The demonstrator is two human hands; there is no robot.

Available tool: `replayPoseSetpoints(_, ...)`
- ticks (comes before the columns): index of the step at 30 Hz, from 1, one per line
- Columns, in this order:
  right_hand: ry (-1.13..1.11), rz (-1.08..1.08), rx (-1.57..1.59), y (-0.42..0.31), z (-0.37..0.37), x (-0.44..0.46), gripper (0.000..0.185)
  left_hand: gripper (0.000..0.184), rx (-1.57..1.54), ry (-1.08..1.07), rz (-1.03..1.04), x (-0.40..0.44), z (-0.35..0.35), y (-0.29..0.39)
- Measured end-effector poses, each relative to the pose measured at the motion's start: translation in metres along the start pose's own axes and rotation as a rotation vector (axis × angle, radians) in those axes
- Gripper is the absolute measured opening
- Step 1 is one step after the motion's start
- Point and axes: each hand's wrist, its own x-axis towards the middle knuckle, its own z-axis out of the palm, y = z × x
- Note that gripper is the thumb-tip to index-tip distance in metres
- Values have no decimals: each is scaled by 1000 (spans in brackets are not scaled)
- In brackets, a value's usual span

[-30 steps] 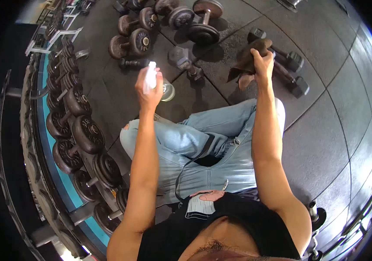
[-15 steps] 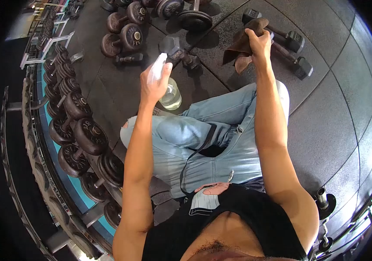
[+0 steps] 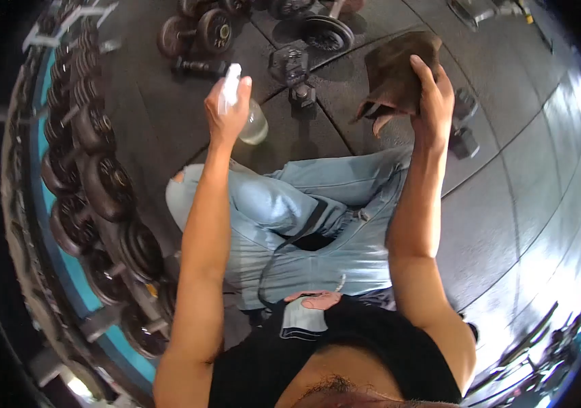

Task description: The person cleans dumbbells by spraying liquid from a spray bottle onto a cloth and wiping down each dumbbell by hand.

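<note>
My left hand [image 3: 226,117] is wrapped round the white spray head of a clear bottle [image 3: 254,125], which hangs tilted above my bent leg. A dark brown cloth [image 3: 399,71] is gripped in my right hand [image 3: 434,102], with my thumb on top and its lower corner dangling. Beyond and between the hands, a hex dumbbell [image 3: 290,65] lies on the dark floor. Close to the left hand is a small dumbbell [image 3: 199,66]. Partly behind my right hand, two hex dumbbell heads [image 3: 465,141] show.
Round-headed dumbbells [image 3: 214,31] lie at the top of the view. A rack with a row of dumbbells [image 3: 110,188] runs along the left. My crossed legs in jeans [image 3: 270,204] are on the tiled floor [image 3: 494,224]. Metal equipment [image 3: 470,10] stands at the top right.
My right hand has shifted slightly right and turned, and the cloth is spread wider and flatter. The left hand has moved slightly left with the bottle. The camera view has also shifted.
</note>
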Motion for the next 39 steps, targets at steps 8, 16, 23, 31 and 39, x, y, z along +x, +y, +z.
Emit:
replayPoseSetpoints(8, -550, -857, -1251, 47, 140, -5, 50, 39, -37, 210, -463, -22, 34, -54)
replayPoseSetpoints(16, -692, -800, -1651, 84, 165, 1, 50, 80, -310, 48, -1299, -70, 45, -15)
replayPoseSetpoints(23, -573, -864, -1399, 95, 162, 11, 36, 72, -64, -572, -505, -48, 77, 16)
replayPoseSetpoints(31, -917, 274, -947, 73, 157, 73, 50, 38, -253, -201, -2, -63, 154, -18)
replayPoseSetpoints(39, -683, -223, -137, 129, 132, 28, 37, 33, -568, -218, -183, -52, 133, -6)
